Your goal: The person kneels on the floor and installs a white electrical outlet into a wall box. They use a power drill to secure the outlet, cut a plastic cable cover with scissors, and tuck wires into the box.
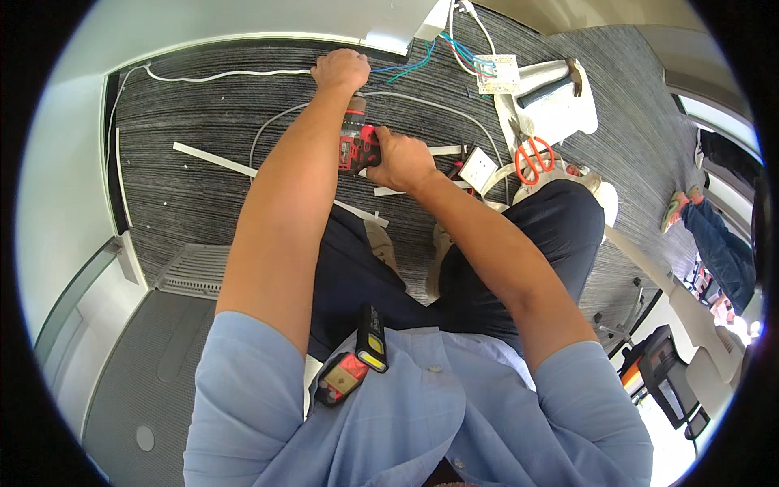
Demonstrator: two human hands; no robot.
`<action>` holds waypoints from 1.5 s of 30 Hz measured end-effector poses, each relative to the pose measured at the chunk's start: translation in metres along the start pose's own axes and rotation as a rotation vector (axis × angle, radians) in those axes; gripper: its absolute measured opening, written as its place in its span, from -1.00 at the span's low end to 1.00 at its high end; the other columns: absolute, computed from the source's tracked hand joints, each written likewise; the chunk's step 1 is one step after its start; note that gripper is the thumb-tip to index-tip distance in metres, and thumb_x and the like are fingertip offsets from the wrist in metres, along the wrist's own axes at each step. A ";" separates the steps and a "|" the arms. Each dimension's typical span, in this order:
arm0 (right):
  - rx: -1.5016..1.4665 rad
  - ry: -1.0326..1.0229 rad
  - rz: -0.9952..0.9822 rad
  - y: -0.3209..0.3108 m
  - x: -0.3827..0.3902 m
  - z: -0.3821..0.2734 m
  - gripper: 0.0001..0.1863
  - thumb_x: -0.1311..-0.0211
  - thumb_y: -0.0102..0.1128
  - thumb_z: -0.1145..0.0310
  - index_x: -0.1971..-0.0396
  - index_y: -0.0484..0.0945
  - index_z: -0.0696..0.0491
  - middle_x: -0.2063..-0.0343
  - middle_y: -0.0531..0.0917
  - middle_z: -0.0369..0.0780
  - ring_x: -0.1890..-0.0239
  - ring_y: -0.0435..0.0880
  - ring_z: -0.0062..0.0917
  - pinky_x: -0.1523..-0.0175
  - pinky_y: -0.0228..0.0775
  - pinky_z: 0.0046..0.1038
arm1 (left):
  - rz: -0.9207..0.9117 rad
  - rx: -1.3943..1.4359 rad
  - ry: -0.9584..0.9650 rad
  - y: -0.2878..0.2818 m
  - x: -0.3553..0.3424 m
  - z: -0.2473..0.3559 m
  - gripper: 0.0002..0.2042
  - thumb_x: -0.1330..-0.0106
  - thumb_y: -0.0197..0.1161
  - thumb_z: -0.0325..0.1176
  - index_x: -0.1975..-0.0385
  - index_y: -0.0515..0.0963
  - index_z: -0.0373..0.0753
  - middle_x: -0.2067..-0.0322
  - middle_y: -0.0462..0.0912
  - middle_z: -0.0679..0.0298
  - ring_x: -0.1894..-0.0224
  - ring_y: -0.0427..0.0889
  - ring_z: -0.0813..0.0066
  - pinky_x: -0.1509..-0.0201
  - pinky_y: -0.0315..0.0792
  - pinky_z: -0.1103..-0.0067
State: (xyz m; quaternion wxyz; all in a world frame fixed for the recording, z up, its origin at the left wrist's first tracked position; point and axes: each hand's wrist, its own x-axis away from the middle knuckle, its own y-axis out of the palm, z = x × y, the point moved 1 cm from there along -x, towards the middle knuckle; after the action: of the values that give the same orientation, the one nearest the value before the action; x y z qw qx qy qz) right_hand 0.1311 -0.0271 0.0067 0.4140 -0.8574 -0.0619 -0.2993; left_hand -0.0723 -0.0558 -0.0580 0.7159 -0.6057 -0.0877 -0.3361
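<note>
My right hand (402, 161) is wrapped round a red and black cordless drill (354, 140), which points away from me. My left hand (341, 69) is closed just beyond the drill's chuck (357, 105), near the white wall's foot; what it grips is hidden. A white cable (235, 75) runs to that side, and blue and green wires (410, 66) lead to a white wall box (499, 75). Right of the drill lie a small white square fitting (477, 169), orange-handled scissors (534, 161) and a hammer (548, 89) on a pale cloth.
White trim strips (207, 158) and a grey cable (454, 112) lie on the striped carpet. A white wall (65, 178) stands at left, with a grey mat (130, 365) below. At right are chair parts (665, 381) and another person's legs (714, 243).
</note>
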 end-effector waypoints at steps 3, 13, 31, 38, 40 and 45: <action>0.035 0.004 -0.006 0.002 -0.007 0.005 -0.36 0.05 0.38 0.14 -0.01 0.48 0.21 0.30 0.76 0.07 0.20 0.79 -0.03 0.03 0.65 -0.11 | -0.012 0.031 -0.015 0.002 -0.005 -0.001 -0.54 -0.47 0.02 0.01 -0.15 0.68 -0.08 -0.26 0.60 0.07 -0.35 0.45 -0.08 -0.41 0.29 0.08; -0.003 0.065 0.000 -0.008 -0.015 0.001 -0.36 0.04 0.38 0.15 -0.04 0.49 0.18 0.22 0.76 0.11 0.14 0.78 -0.02 -0.03 0.64 -0.11 | 0.026 0.030 0.044 0.003 -0.012 0.001 -0.64 -0.41 0.06 -0.03 -0.06 0.72 0.18 -0.19 0.67 0.27 -0.29 0.48 -0.06 -0.39 0.29 0.07; -0.010 0.055 0.031 0.000 -0.018 0.002 -0.32 0.03 0.36 0.12 -0.08 0.47 0.19 0.25 0.75 0.13 0.16 0.78 0.02 -0.02 0.64 -0.08 | 0.053 0.009 0.094 0.006 -0.016 -0.004 -0.65 -0.46 0.04 0.04 -0.07 0.70 0.22 -0.15 0.70 0.29 -0.26 0.54 -0.08 -0.35 0.34 0.02; -0.027 0.066 0.048 0.001 -0.018 0.003 -0.27 0.05 0.36 0.11 -0.14 0.47 0.19 0.25 0.75 0.12 0.15 0.77 0.02 -0.04 0.63 -0.07 | -0.023 0.012 0.072 0.000 -0.013 0.001 -0.62 -0.45 0.00 -0.03 -0.10 0.70 0.16 -0.19 0.68 0.30 -0.28 0.52 -0.02 -0.37 0.34 0.11; -0.041 0.071 0.055 0.002 -0.019 0.005 -0.26 0.06 0.36 0.11 -0.15 0.47 0.19 0.23 0.75 0.11 0.14 0.77 0.02 -0.05 0.62 -0.08 | -0.051 0.049 0.033 -0.005 -0.011 0.000 -0.60 -0.45 0.00 -0.03 -0.12 0.69 0.10 -0.20 0.67 0.25 -0.30 0.52 -0.02 -0.37 0.35 0.12; -0.043 0.038 0.128 0.006 -0.020 0.007 -0.41 0.04 0.42 0.11 0.03 0.52 0.14 0.05 0.69 0.01 0.08 0.77 -0.07 -0.05 0.63 -0.13 | 0.012 0.328 -0.326 -0.021 0.007 -0.034 -0.50 -0.49 -0.08 0.01 -0.22 0.59 -0.13 -0.26 0.59 0.03 -0.32 0.55 0.00 -0.38 0.37 0.09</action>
State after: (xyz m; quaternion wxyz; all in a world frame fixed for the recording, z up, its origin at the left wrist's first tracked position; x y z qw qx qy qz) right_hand 0.1207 -0.0228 -0.0121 0.4148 -0.8625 0.0072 -0.2899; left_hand -0.0886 -0.0913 -0.0458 0.7832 -0.5279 -0.2520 -0.2109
